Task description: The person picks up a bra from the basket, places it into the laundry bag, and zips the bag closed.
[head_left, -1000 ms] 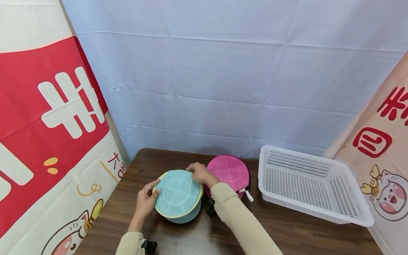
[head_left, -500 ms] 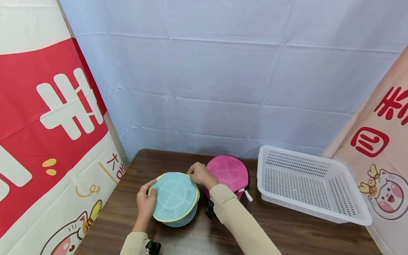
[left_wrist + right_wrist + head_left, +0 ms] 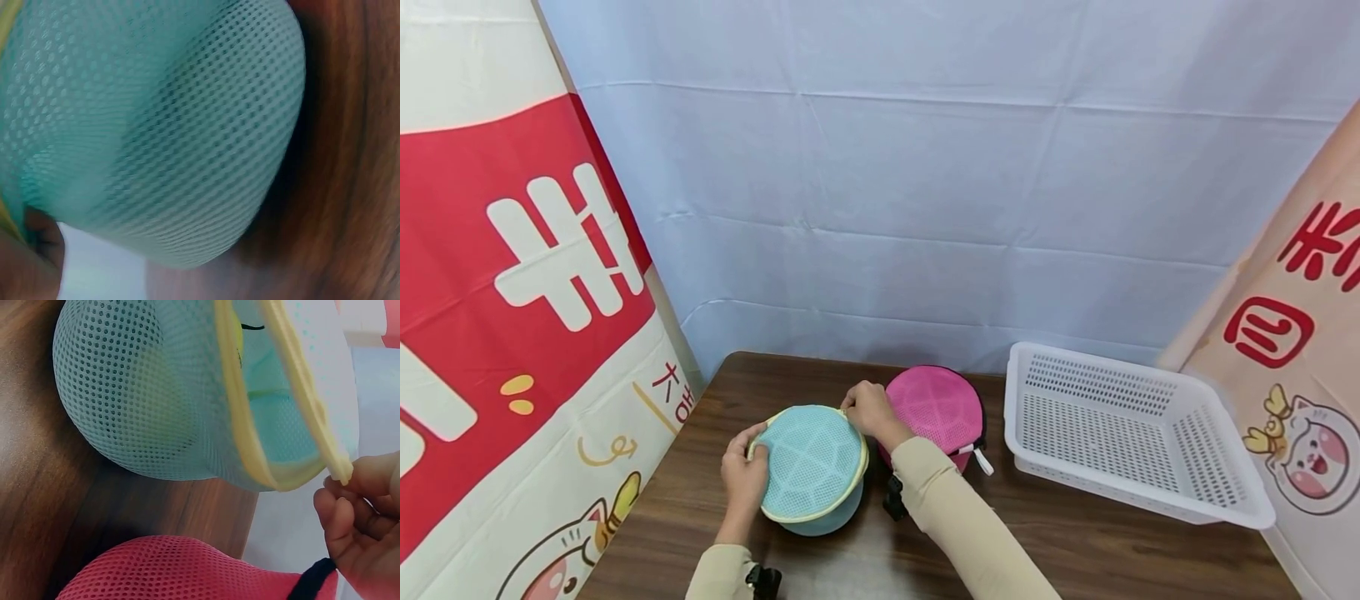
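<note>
A round light-blue mesh laundry bag (image 3: 808, 462) with yellow zipper trim stands on the table. My left hand (image 3: 745, 471) grips its left rim, thumb over the mesh top. At the far right of the rim, my right hand (image 3: 872, 408) pinches the yellow edge. Seen from the right wrist, the two yellow zipper edges (image 3: 240, 412) stand apart, and something yellow-green (image 3: 237, 337) shows inside; its kind is unclear. In the left wrist view only a bit of the left hand (image 3: 28, 269) shows beside the mesh wall.
Just right of the blue bag, partly behind the right forearm, sits a pink mesh bag (image 3: 936, 404) with black trim and a white tab (image 3: 983, 460). A white perforated basket (image 3: 1105, 482) occupies the table's right side. Printed cloths hang at both sides, a pale-blue one behind.
Over the past second the blue bag and left hand shifted slightly left and toward me, and the bag's top tilted a little. In the last half second almost nothing moved.
</note>
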`<state>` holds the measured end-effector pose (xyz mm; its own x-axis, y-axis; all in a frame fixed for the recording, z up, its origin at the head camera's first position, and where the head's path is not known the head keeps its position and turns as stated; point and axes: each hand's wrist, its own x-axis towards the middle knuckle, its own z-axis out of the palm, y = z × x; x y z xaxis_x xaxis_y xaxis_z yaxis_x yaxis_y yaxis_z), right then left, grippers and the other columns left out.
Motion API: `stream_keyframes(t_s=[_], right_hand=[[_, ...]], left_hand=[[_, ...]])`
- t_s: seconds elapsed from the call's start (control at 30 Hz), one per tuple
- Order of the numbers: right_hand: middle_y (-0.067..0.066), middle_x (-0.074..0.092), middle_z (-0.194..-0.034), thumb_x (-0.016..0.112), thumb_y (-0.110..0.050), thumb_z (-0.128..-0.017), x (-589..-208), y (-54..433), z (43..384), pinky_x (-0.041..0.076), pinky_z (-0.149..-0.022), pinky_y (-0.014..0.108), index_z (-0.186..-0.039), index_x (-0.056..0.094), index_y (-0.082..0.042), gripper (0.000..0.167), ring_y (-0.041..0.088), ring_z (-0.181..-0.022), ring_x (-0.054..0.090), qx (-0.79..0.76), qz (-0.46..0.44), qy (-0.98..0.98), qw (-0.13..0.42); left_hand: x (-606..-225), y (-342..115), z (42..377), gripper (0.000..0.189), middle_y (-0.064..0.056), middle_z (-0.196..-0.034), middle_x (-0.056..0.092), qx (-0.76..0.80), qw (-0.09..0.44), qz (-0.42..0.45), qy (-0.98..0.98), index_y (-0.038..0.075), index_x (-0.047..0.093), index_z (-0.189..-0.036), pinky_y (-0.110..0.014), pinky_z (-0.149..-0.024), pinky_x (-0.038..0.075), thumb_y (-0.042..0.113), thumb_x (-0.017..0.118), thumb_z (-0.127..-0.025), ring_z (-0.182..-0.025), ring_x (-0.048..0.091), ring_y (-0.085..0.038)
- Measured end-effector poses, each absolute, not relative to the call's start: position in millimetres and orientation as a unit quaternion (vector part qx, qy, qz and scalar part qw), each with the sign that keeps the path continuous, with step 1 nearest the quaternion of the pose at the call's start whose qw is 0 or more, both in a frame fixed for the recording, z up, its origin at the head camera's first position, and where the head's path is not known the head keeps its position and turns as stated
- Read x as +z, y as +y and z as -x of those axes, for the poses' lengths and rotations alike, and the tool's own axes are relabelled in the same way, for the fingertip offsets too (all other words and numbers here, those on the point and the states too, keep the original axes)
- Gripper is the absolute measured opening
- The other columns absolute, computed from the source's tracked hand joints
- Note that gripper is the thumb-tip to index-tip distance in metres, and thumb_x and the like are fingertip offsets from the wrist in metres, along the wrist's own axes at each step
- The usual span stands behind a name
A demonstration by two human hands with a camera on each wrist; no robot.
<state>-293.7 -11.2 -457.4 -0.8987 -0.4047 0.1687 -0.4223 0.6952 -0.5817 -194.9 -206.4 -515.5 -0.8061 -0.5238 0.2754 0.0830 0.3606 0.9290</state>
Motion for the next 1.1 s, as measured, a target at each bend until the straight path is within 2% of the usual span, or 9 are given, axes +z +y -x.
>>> stream_keyframes(t_s=[0.23,0.4,0.67,0.83,1.0,1.1], right_hand=[[0.000,0.066,-0.077,0.061,-0.003,-0.084,-460,-12,291,0.045,-0.057,0.023,-0.076,0.073,-0.011,0.017,0.015,-0.073,0.059,0.313,-0.232,-0.920,0.040],[-0.001,0.066,-0.077,0.062,-0.005,-0.085,-464,-13,291,0.044,-0.058,0.022,-0.077,0.072,-0.012,0.015,0.011,-0.071,0.057,0.317,-0.225,-0.920,0.046],[-0.001,0.066,-0.076,0.063,-0.003,-0.084,-466,-13,292,0.045,-0.060,0.023,-0.076,0.073,-0.012,0.015,0.012,-0.072,0.059,0.317,-0.235,-0.916,0.065],[-0.003,0.066,-0.074,0.063,-0.002,-0.083,-466,-12,292,0.046,-0.060,0.023,-0.075,0.072,-0.012,0.016,0.012,-0.071,0.059,0.316,-0.235,-0.917,0.066],[-0.001,0.066,-0.075,0.061,-0.003,-0.085,-465,-15,289,0.045,-0.057,0.023,-0.077,0.073,-0.011,0.017,0.012,-0.067,0.058,0.323,-0.235,-0.915,0.053],[0.001,0.067,-0.077,0.061,-0.003,-0.087,-463,-15,288,0.045,-0.057,0.024,-0.079,0.073,-0.011,0.016,0.014,-0.067,0.058,0.328,-0.233,-0.914,0.050]], left_hand=[[-489,-217,193,0.036,-0.026,-0.114,0.057,-0.406,0.169,-0.096,-0.893,-0.002,0.059,-0.118,-0.054,-0.085,0.038,0.003,0.055,-0.083,-0.105,0.051,-0.042],[-464,-218,198,0.039,-0.028,-0.113,0.056,-0.350,0.103,-0.051,-0.930,-0.006,0.057,-0.120,-0.054,-0.084,0.039,0.007,0.059,-0.083,-0.105,0.049,-0.044],[-438,-202,221,0.039,-0.025,-0.121,0.051,-0.284,-0.005,-0.010,-0.959,-0.002,0.057,-0.122,-0.056,-0.082,0.040,0.015,0.060,-0.088,-0.111,0.044,-0.048],[-434,-193,240,0.036,-0.023,-0.124,0.050,-0.275,-0.028,0.026,-0.961,-0.001,0.057,-0.123,-0.058,-0.085,0.037,0.013,0.058,-0.089,-0.115,0.041,-0.046],[-434,-187,262,0.039,-0.020,-0.126,0.052,-0.256,-0.056,0.075,-0.962,-0.002,0.055,-0.126,-0.048,-0.085,0.042,0.006,0.056,-0.088,-0.115,0.047,-0.038],[-434,-186,273,0.039,-0.018,-0.126,0.053,-0.261,-0.091,0.097,-0.956,-0.002,0.055,-0.126,-0.045,-0.087,0.042,0.006,0.055,-0.088,-0.115,0.048,-0.035]])
